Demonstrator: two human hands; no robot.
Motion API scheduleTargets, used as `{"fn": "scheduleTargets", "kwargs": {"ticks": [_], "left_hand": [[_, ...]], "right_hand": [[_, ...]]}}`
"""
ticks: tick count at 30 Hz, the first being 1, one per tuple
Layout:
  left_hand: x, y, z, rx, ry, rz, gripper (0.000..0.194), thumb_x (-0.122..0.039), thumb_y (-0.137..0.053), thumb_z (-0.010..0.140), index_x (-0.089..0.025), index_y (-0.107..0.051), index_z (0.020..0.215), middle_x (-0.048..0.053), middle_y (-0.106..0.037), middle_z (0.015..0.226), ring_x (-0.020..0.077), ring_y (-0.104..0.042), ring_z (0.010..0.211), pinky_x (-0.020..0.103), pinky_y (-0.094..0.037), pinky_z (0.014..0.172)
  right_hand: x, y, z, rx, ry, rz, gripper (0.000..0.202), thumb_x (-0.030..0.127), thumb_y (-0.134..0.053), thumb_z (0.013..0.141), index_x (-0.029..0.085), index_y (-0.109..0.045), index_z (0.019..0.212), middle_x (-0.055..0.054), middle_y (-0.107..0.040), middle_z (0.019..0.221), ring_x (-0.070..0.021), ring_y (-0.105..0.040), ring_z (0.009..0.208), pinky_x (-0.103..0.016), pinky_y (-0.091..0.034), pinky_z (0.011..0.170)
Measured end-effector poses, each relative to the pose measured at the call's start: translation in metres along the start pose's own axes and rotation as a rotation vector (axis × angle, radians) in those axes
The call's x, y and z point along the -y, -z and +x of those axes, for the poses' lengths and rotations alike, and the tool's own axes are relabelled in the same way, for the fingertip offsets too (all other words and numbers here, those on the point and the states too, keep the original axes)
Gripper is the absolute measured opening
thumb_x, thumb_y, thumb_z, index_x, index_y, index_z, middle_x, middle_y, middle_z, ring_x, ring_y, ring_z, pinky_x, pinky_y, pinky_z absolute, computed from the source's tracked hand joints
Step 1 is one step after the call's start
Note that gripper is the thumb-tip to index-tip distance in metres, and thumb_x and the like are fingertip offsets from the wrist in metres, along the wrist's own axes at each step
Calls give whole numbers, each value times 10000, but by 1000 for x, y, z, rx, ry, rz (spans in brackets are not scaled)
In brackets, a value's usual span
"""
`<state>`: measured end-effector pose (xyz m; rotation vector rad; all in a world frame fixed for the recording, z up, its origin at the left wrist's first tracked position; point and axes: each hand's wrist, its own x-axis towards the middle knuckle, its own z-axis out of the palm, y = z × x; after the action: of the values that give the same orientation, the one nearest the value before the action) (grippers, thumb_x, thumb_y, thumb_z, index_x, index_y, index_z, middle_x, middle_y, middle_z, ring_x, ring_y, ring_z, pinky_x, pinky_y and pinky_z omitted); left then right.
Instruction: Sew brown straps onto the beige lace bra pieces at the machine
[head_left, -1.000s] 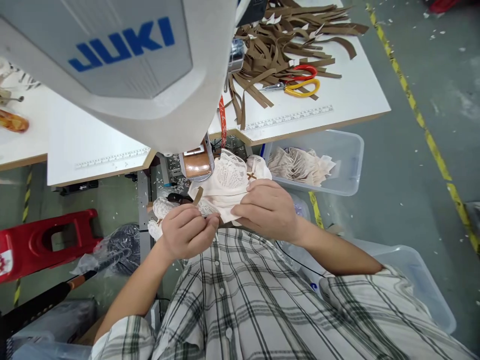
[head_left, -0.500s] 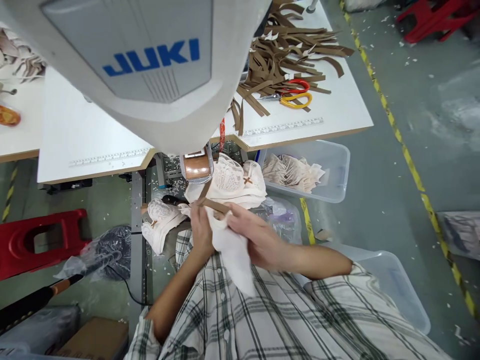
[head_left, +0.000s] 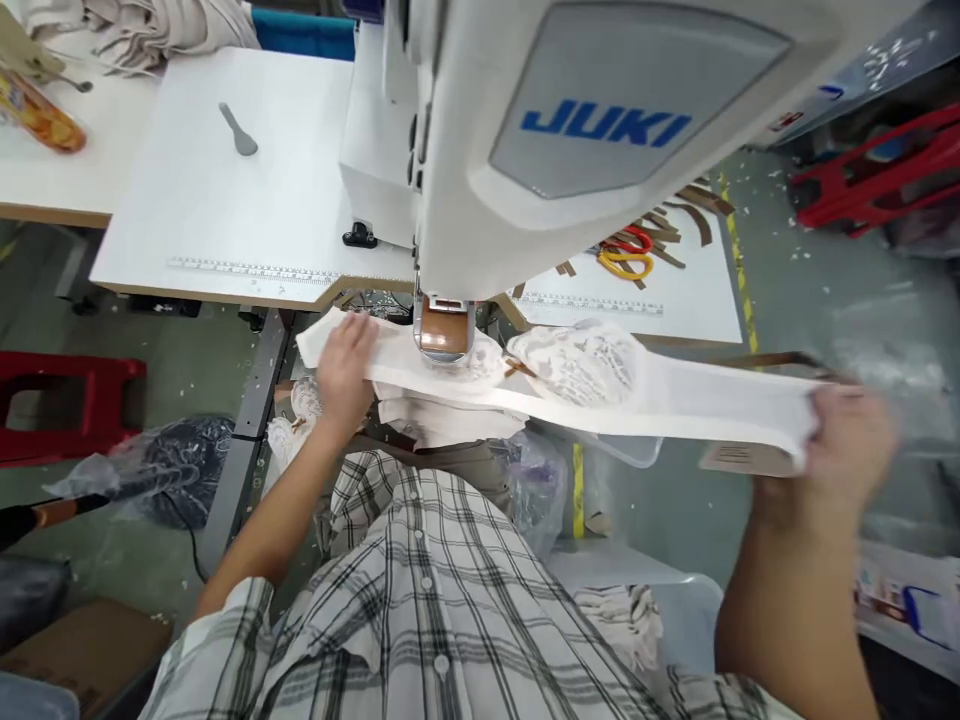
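A white lace bra (head_left: 585, 365) is stretched sideways in front of the JUKI sewing machine (head_left: 525, 150), with a small brown bow between its cups. My left hand (head_left: 346, 375) is closed on the bra's left end. Out to the right, my right hand (head_left: 847, 440), slightly blurred, grips the other end. A brown strap (head_left: 765, 360) runs behind the bra toward my right hand. Below the machine head, the brown presser area (head_left: 444, 328) overlaps the left cup. More white pieces (head_left: 450, 420) lie in a pile under the bra.
Red and yellow scissors (head_left: 626, 262) lie by brown strips (head_left: 667, 235) on the right of the white table (head_left: 225, 190). A grey tool (head_left: 238, 132) rests on its left. Clear bins (head_left: 686, 610) stand at the lower right, a red stool (head_left: 67, 405) at the left.
My hands have moved far apart, my right hand outward to the right. The white garment, earlier bunched between them, is now spread out. The head view has shifted to the left.
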<state>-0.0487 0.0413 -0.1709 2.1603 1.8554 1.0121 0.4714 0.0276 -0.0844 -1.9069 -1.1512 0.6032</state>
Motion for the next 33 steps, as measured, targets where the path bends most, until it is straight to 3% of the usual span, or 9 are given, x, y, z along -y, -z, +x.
{"fn": "scheduleTargets", "kwargs": {"ticks": [4,7,10,15,19,24,27,30,33], "left_hand": [[-19,-45,-24,310,-8,-4,537,-20,-384,879,-136,-513,1387,162,-415,1551,270,-225,1515,534,-237,1214],[-27,-66,-55,419,16,-30,548,-40,-418,866,-137,-489,1400,184,-428,1536,317,-305,1480,558,-279,1183],[-33,-68,-76,476,68,-39,578,-52,-408,873,-161,-426,1441,165,-418,1545,299,-373,1446,499,-322,1168],[2,-24,-96,457,330,51,506,-155,-474,908,-202,-445,1412,108,-519,1461,250,-495,1342,366,-419,1087],[67,41,-131,348,810,293,403,-279,-332,1005,-60,-514,1289,239,-604,1252,307,-595,1153,474,-474,950],[101,83,-160,426,1062,379,357,-411,-481,963,-130,-659,831,99,-699,819,235,-662,838,325,-471,739],[76,89,-152,397,1037,404,431,-330,-338,976,-143,-627,717,147,-681,745,260,-652,810,300,-400,662],[14,89,-136,355,897,359,462,-361,-293,982,-161,-596,697,131,-658,744,230,-622,751,299,-377,637],[-61,87,-117,396,643,180,444,-485,-426,936,-200,-544,615,56,-603,633,183,-573,643,294,-385,610]], "right_hand": [[-27,-49,-7,93,-26,-288,379,507,-694,781,146,-628,874,-212,-662,951,-351,-612,996,-521,-454,881],[-27,-107,-20,235,102,-380,527,535,-685,757,126,-624,1085,-247,-623,1214,-376,-538,1207,-528,-381,1036],[-4,-175,-26,488,436,-406,611,566,-515,887,165,-500,1347,-192,-533,1408,-316,-488,1309,-485,-379,1090],[25,-245,-54,752,620,-526,578,585,-368,943,130,-539,1256,-200,-671,1130,-334,-635,1048,-455,-500,888],[20,-247,-105,678,655,-581,682,642,-402,917,64,-520,1258,-250,-648,1107,-383,-615,1029,-515,-475,893],[21,-250,-120,605,614,-576,709,646,-415,915,65,-486,1315,-249,-616,1161,-371,-577,1087,-533,-460,924],[40,-248,-111,571,615,-450,702,668,-444,898,100,-496,1306,-228,-581,1206,-368,-536,1149,-546,-445,950],[71,-240,-123,562,689,-245,741,705,-499,859,145,-481,1343,-209,-535,1318,-362,-494,1244,-552,-406,1029],[106,-236,-147,1080,756,-76,720,744,-529,821,193,-556,1284,-152,-599,1283,-320,-569,1179,-453,-460,1010]]}}
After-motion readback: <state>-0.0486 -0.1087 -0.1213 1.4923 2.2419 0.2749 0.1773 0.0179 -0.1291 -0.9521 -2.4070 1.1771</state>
